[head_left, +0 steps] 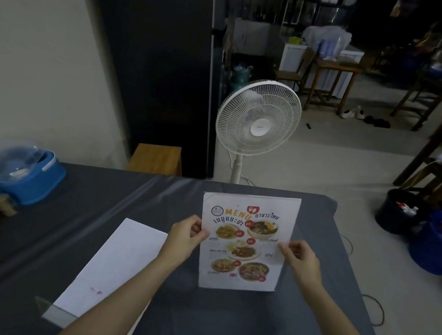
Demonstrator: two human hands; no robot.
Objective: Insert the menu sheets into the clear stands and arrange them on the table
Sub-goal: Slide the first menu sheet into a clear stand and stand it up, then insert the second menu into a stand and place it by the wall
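- A clear stand [246, 242] is upright on the dark table [219, 325], a little right of the frame's centre, with a colourful menu sheet [245, 228] inside it facing the camera.
- The left hand [186, 238] pinches the left edge of the stand about halfway up, thumb in front; the right hand [301, 258] pinches the right edge at the same height. Both are closed on the stand.
- The sheet's top edge sits below the top of the stand, and its base looks to be down on the table, so I judge the inserting of this one is finished or nearly so, and the step in hand is seating or squaring it.
- In the lower left of the frame lies a white sheet [113, 266], blank side up, with another clear stand [55, 311] lying at its near end.
- The next move would call for letting go once this stand is steady and facing well, then turning to that second sheet and stand.
- A blue container [21, 174] is at the table's left edge.
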